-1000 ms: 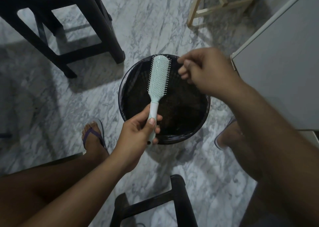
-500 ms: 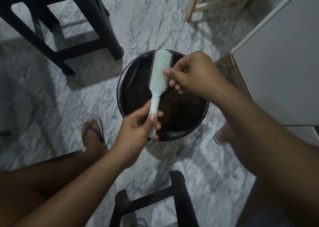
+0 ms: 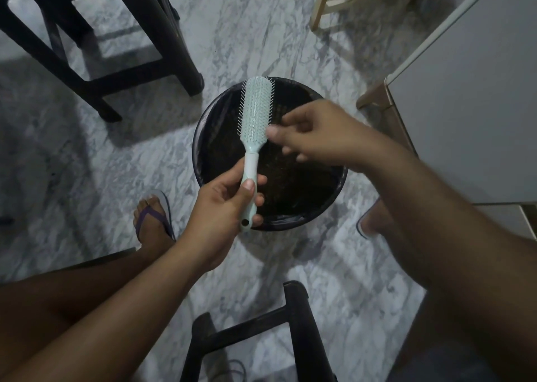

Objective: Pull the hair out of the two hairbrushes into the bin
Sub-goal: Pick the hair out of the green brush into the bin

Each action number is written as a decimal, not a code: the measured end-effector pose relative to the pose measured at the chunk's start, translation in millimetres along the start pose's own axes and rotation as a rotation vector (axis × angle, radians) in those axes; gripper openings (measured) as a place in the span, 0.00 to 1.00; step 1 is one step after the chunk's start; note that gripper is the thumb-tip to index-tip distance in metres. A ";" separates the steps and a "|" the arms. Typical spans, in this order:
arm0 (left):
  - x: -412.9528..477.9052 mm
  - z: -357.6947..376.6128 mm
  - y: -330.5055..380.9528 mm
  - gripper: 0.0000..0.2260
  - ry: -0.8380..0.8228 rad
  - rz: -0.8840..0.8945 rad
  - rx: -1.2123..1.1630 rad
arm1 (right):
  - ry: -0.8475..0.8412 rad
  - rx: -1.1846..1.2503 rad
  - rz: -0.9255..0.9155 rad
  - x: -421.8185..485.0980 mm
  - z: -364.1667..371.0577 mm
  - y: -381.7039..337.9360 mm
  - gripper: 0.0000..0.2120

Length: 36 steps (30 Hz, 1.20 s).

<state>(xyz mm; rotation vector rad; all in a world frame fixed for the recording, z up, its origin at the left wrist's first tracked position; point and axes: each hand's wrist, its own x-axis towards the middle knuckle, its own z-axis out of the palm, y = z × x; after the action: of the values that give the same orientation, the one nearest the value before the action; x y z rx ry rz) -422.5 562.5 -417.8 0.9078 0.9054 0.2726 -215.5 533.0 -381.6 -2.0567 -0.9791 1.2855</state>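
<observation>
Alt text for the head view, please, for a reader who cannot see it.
A left hand grips a pale green hairbrush by its handle above a black bin on a marble floor. The blurred right hand is beside the bristles; whether it holds anything is unclear.

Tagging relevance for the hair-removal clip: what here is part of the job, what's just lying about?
Job: mint hairbrush, black bin, left hand gripping the handle, right hand beside the bristles.
Lying about: far dark stool, near dark stool, wooden frame, white cabinet, flip-flop.
</observation>
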 end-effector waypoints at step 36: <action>-5.3 3.4 -2.0 0.21 -0.019 -0.005 0.118 | 0.300 -0.328 -0.272 4.9 4.0 -10.6 0.12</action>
<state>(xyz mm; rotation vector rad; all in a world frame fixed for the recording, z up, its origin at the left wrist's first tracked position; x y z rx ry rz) -423.4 556.5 -415.4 1.0155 0.9137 0.2079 -220.9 543.5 -378.1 -2.1767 -1.3368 0.6893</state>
